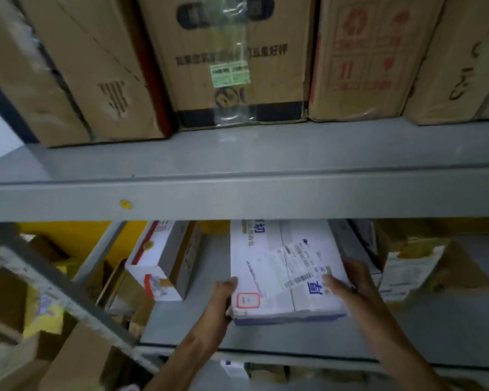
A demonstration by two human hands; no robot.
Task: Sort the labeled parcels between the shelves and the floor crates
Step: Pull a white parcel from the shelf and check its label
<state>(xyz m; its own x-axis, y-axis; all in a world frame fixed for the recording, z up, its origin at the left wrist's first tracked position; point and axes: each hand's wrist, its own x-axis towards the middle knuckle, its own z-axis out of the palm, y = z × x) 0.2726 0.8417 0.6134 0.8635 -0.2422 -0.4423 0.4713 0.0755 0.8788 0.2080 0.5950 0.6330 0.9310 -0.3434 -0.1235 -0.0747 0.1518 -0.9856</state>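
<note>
While gripped by both hands (pixel 223 299), white parcel (pixel 283 266) on lwr shelf (pixel 266 337).

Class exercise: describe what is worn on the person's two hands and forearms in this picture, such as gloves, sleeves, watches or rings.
Both the left hand and the right hand are bare, without gloves. Both forearms are uncovered as far as the frame shows: no sleeve, watch or bracelet is visible. No ring can be made out, though the picture is blurry.

A parcel storeroom: grey metal shelves (pixel 237 193) packed with taped cardboard cartons (pixel 232 60).
</note>
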